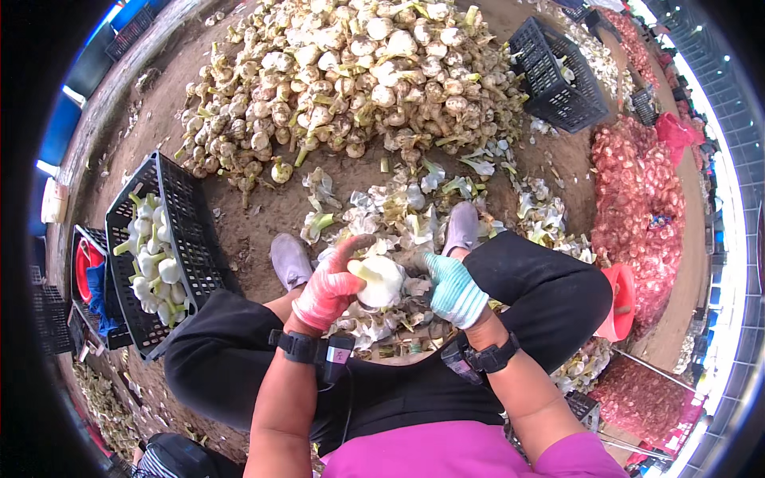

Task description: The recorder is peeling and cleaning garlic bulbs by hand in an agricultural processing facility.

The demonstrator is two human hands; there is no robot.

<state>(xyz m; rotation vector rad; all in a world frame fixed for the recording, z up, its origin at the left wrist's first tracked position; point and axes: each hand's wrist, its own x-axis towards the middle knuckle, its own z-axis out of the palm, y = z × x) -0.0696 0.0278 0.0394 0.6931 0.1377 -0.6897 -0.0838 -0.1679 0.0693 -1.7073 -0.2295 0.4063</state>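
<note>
Gripped a garlic bulb [382, 284] in the left hand [327, 288] and bent the right hand [456, 290] beside it, with grip unclear.

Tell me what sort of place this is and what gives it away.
Probably a garlic-handling yard or shed. A big heap of bulbs with earthy skins lies on dirt ground, a black crate at left holds clean white bulbs, and red mesh sacks, seemingly full, lie along the right.
</note>
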